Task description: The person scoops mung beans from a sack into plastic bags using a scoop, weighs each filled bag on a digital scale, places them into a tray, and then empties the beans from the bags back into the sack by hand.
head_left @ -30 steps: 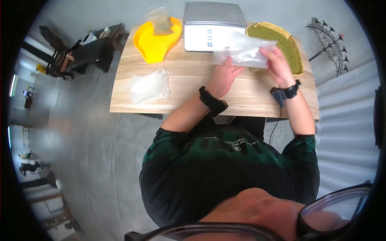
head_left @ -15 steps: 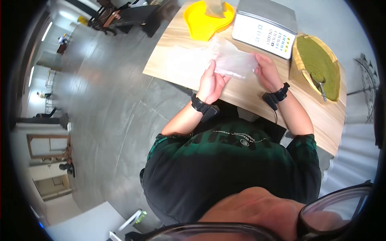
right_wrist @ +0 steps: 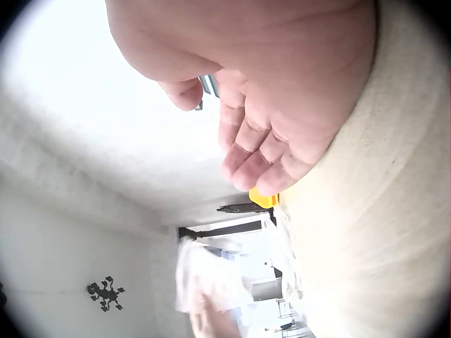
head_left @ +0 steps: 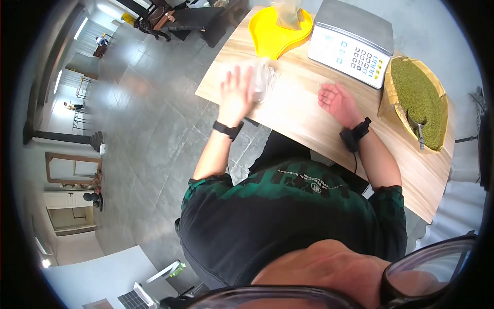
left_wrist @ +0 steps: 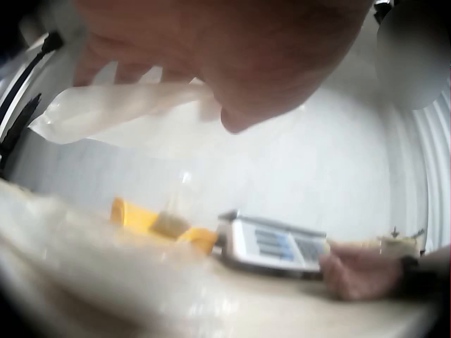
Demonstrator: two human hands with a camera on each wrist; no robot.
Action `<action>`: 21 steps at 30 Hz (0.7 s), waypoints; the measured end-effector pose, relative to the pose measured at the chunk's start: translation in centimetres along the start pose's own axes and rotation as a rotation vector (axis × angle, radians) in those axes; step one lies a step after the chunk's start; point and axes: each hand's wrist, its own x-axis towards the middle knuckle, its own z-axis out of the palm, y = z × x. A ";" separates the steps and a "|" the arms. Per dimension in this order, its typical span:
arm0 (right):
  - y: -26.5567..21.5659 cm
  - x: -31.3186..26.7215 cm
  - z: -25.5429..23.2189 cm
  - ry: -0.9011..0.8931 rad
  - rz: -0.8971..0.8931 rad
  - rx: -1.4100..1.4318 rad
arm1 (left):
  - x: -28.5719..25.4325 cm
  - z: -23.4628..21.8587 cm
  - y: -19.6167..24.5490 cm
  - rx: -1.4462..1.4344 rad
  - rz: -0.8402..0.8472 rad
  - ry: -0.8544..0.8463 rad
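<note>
My left hand [head_left: 236, 98] is at the left of the table, fingers spread in the head view. In the left wrist view a clear plastic bag [left_wrist: 120, 113] lies along the palm side of these fingers, its near end at the thumb. Beneath, blurred, are more clear plastic bags [left_wrist: 106, 260] on the table. My right hand [head_left: 338, 104] rests near the middle of the table, palm turned up and fingers loosely bent, with nothing in it. The right wrist view shows its bare palm and fingers [right_wrist: 257, 158] beside the tabletop.
A white scale [head_left: 350, 54] with a grey top stands at the back. Left of it, a yellow scoop-shaped tray [head_left: 267, 38] has a partly filled clear bag [head_left: 289, 18] on it. At the right is an open paper sack of green granules [head_left: 417, 92] with a metal scoop [head_left: 421, 136].
The bag, earlier between both hands, has gone left with my left hand over the other bags. My right hand has let go of it and stayed near the middle. The head view has turned.
</note>
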 end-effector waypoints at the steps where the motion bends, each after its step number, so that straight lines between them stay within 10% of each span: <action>1: 0.0 -0.1 0.1 0.014 0.007 -0.002 | -0.4 1.4 0.3 0.003 0.008 0.006; 3: 0.2 0.0 -0.4 -0.002 0.004 0.001 | -0.8 2.3 1.3 0.022 -0.037 -0.464; 7: 0.2 0.0 0.0 -0.037 0.010 0.001 | 4.0 -1.8 1.1 -0.185 0.036 -0.574; 10: 0.1 0.1 0.0 -0.053 0.014 -0.010 | 10.6 -4.2 0.9 -0.343 0.060 -0.454; 14: 0.0 0.2 0.0 -0.049 0.028 0.003 | 23.4 0.6 -1.7 -0.222 0.391 0.123; 21: 0.3 0.3 -0.6 -0.116 0.030 0.003 | 33.6 4.8 -0.7 0.199 0.167 -0.134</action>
